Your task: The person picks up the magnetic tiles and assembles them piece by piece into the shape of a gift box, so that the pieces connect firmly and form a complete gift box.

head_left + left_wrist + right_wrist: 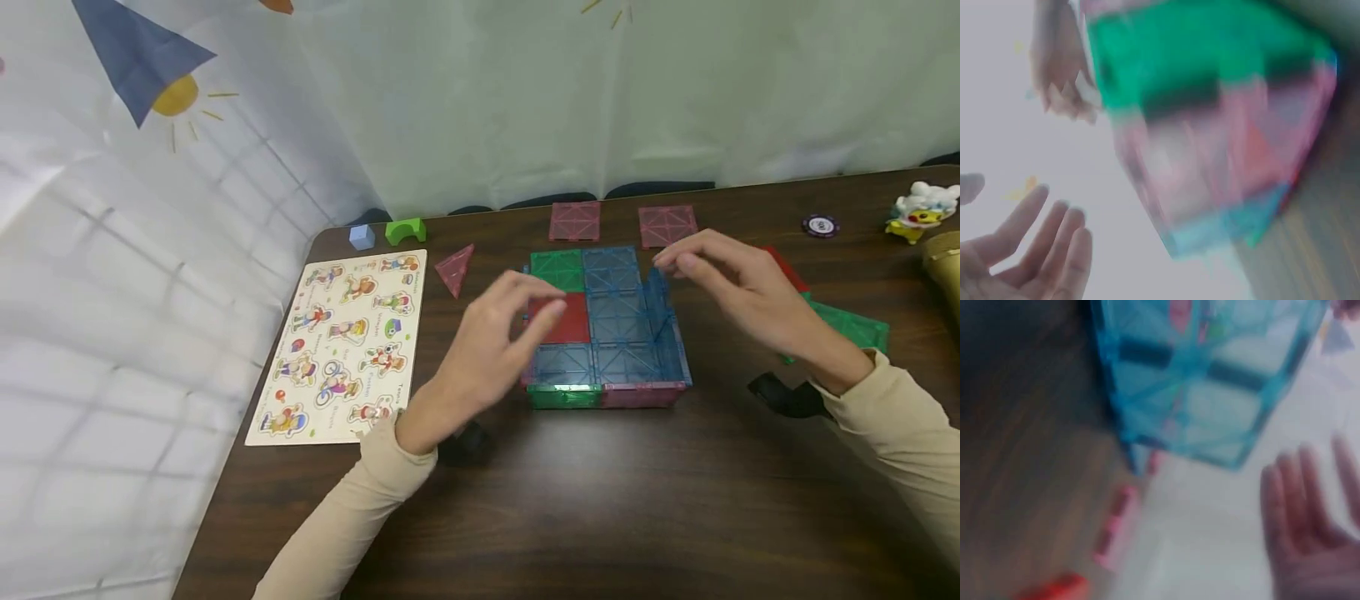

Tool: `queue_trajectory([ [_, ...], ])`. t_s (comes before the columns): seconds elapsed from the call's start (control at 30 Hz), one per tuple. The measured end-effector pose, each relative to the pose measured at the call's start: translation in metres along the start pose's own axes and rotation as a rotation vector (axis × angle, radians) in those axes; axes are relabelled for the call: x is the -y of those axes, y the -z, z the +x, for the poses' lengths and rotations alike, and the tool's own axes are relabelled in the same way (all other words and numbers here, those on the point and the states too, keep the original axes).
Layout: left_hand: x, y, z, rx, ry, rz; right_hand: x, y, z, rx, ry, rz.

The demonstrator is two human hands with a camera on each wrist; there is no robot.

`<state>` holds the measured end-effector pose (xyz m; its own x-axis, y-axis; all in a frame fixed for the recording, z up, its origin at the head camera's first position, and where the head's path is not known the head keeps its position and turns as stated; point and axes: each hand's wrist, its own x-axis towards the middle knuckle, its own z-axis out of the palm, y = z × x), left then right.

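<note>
- So, a box of see-through tiles sits on the counter; can't tell whether anything's inside.
- Off to its left, a puzzle board has picture pieces sitting in it.
- The left hand is relaxed over the box's left side, thumb apart, gripping nothing.
- The right hand is loose too, nothing gripped, fingertips right by an upright blue tile.

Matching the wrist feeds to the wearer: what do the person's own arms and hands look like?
The left hand and right hand wear no gloves. Long, plain cream sleeves end in cuffs, and a dark piece shows beside each.
</note>
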<state>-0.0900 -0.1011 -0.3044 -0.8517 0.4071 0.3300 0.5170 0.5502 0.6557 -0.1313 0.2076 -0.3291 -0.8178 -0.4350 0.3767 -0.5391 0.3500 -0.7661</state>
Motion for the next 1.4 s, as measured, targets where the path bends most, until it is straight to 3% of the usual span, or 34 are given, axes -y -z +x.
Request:
queue_trajectory([
  [0.07, 0.015, 0.008, 0.010, -0.071, 0.120, -0.078, -0.013, 0.003, 0.005, -0.034, -0.138, 0.088],
  [0.13, 0.034, 0.011, 0.019, -0.105, 0.260, -0.173, -0.025, 0.003, 0.009, -0.010, -0.261, 0.141],
  [0.27, 0.070, 0.003, 0.036, -0.076, 0.507, -0.493, -0.042, -0.005, 0.018, 0.122, -0.426, 0.168],
  [0.33, 0.085, -0.004, 0.042, -0.066, 0.592, -0.652, -0.046, -0.011, 0.022, 0.159, -0.483, 0.200],
  [0.4, 0.095, -0.010, 0.046, -0.063, 0.636, -0.746, -0.048, -0.018, 0.025, 0.168, -0.523, 0.243],
  [0.53, 0.100, -0.020, 0.050, -0.065, 0.646, -0.793, -0.048, -0.027, 0.027, 0.138, -0.545, 0.316],
  [0.73, 0.093, -0.031, 0.051, -0.087, 0.642, -0.794, -0.049, -0.031, 0.026, 0.079, -0.528, 0.512],
  [0.9, 0.093, -0.034, 0.047, -0.152, 0.629, -0.896, -0.051, -0.030, 0.022, 0.029, -0.478, 0.646],
  [1.07, 0.097, -0.034, 0.044, -0.216, 0.594, -0.991, -0.055, -0.031, 0.019, -0.077, -0.447, 0.756],
  [1.2, 0.098, -0.036, 0.044, -0.227, 0.567, -0.994, -0.057, -0.035, 0.018, -0.134, -0.440, 0.771],
  [1.4, 0.097, -0.042, 0.044, -0.180, 0.519, -0.891, -0.056, -0.037, 0.018, -0.115, -0.455, 0.711],
])
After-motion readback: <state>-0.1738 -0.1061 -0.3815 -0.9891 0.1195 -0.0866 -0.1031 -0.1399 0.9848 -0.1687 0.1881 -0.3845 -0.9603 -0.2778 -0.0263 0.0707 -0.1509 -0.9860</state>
